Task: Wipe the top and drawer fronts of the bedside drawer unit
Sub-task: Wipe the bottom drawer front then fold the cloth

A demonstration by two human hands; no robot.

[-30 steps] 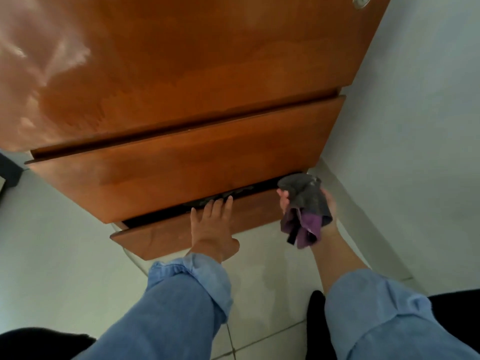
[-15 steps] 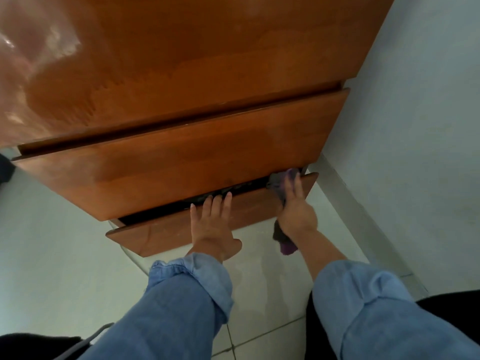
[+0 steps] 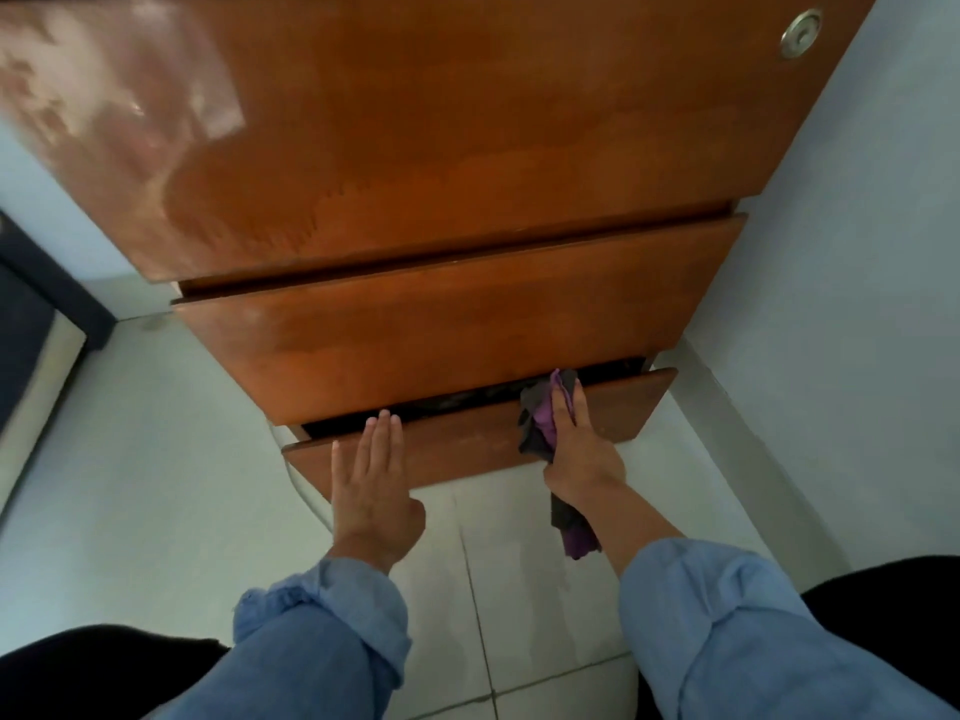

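1. The bedside drawer unit (image 3: 467,122) is seen from above, set against a pale wall (image 3: 857,252) on its right side, with its glossy brown top filling the upper part of the view.
2. A round metal fitting (image 3: 801,33) is seen near the top's far right corner.
3. Below the top, an upper drawer front (image 3: 441,330) is shown almost flush, while the bottom drawer (image 3: 467,444) is pulled out a little, so that a dark gap is left above its front.
4. The left hand (image 3: 371,485) is laid flat and released on the left part of the bottom drawer front, fingers straight, with nothing grasped.
5. The right hand (image 3: 576,449) is pressed against the right part of the same front, with a grey and purple cloth (image 3: 540,423) grasped beneath its palm.
6. One end of the cloth is bunched at the drawer's upper edge beside the fingertips; the other end is left hanging below the wrist.
7. Rolled blue sleeves (image 3: 332,626) are seen on both forearms, above a pale tiled floor (image 3: 519,589).
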